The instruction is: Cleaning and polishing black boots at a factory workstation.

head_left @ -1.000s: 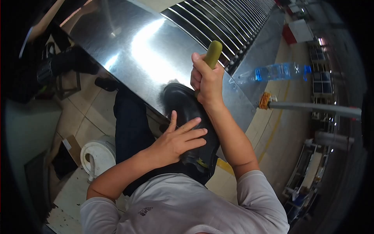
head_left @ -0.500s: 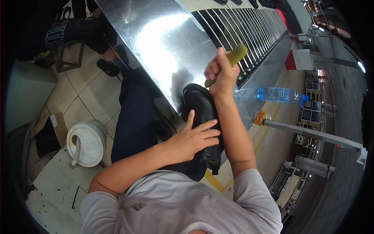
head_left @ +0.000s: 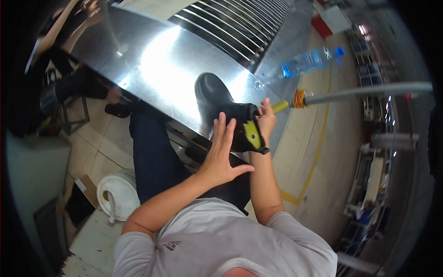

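Note:
A black ankle boot (head_left: 214, 92) rests at the edge of the shiny metal table, its toe pointing away from me. Yellow-green lining (head_left: 252, 134) shows at its opening. My left hand (head_left: 221, 159) has its fingers stretched out and thumb spread, fingertips against or just over the near side of the boot. On the boot's right, my right hand (head_left: 266, 123) is closed around a yellow-green bar (head_left: 280, 107), whose end sticks out beyond the fingers. Part of that hand is hidden behind the boot's shaft, so I cannot tell whether it grips the boot too.
The metal table (head_left: 115, 51) meets a roller conveyor (head_left: 230, 27). A clear bottle with a blue cap (head_left: 309, 62) lies at the right, near a grey pole (head_left: 360, 92). A white bucket (head_left: 124, 198) stands lower left. Another person's arm (head_left: 50, 34) is at upper left.
The boot has turned, bringing its opening and lining into sight. My right hand has come nearer with the bar, from the toe to the shaft. My left hand has loosened off the boot's upper.

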`<state>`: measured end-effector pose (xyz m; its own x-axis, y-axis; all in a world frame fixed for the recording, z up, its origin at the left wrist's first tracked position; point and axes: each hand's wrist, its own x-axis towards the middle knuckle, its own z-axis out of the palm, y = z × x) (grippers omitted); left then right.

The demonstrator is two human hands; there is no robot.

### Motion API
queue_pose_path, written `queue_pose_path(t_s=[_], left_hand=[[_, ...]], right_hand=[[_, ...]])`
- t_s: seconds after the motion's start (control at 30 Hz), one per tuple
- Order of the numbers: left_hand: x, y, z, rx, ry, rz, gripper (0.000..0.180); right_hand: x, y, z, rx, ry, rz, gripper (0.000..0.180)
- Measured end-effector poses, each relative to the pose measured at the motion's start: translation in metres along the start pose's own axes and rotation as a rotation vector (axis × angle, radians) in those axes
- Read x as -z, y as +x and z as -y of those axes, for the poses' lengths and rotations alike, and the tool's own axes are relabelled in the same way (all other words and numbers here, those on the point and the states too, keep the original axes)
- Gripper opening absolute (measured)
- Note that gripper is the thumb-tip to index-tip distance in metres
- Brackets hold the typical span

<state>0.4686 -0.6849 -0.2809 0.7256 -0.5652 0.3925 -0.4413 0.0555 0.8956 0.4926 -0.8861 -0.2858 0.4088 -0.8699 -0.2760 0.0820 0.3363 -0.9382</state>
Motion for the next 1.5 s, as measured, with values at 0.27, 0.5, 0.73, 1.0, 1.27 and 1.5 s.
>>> queue_pose_path(t_s=[0.27,0.5,0.73,1.0,1.27,1.5], left_hand=[[0.069,0.034,0.023,0.303,-0.053,-0.015,0.085],[0.155,0.09,0.0,0.091,0.101,0.028,0.088],[0.041,0.116,-0.041,-0.337,0.543,0.214,0.068],[-0.009,0.173,0.033,0.136,1.333,0.621,0.085],[0.001,0.154,0.036,-0.188,1.194,0.663,0.07],[0.012,0.148,0.04,-0.31,1.099,0.69,0.066]], right_hand=[[-0.016,-0.066,-0.014,-0.265,0.384,0.338,0.031],[0.002,0.007,-0.013,-0.173,0.58,0.052,0.026],[-0.032,0.033,-0.023,-0.163,0.695,-0.043,0.031],[-0.063,0.034,-0.025,-0.028,0.667,-0.12,0.024],[-0.049,0.02,-0.02,-0.052,0.581,-0.055,0.024],[-0.039,0.011,-0.022,-0.144,0.557,0.035,0.026]])
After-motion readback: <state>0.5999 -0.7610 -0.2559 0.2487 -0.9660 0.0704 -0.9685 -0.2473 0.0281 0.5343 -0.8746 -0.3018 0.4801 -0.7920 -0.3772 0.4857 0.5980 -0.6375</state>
